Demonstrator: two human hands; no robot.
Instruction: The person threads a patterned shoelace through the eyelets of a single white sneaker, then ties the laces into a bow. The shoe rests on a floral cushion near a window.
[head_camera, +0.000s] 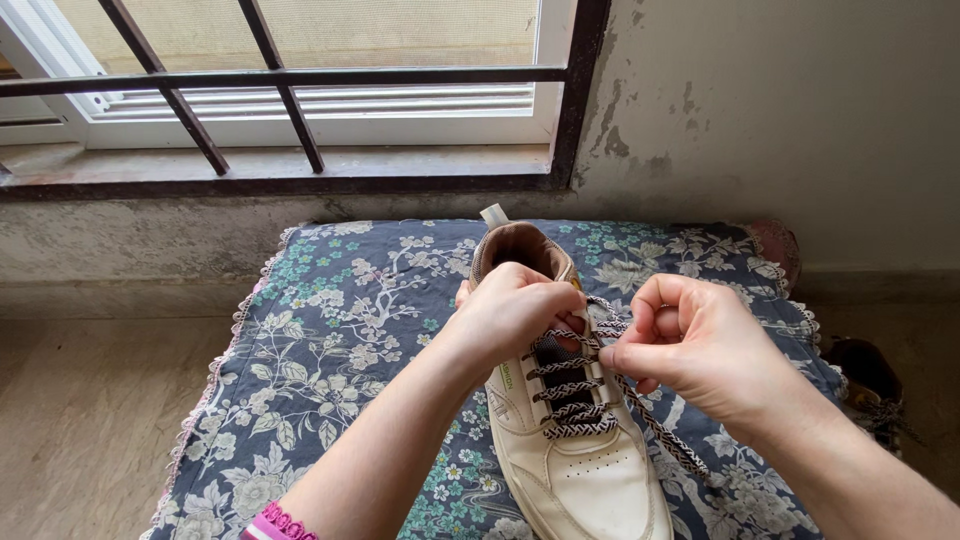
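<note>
Left hand (515, 305) curls over a cream sneaker (570, 440), fingertips pinching its patterned lace (570, 385); right hand (690, 345), fingers pressed together, pinches the lace's end.

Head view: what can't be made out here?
- Upper eyelets and tongue of the cream shoe: hidden by the left hand.
- End of the patterned lace: hidden inside the right hand.
- Shoe toe: cut off by the bottom edge.
- Dark object beside the floral cloth: partly behind the right forearm, unidentifiable.
</note>
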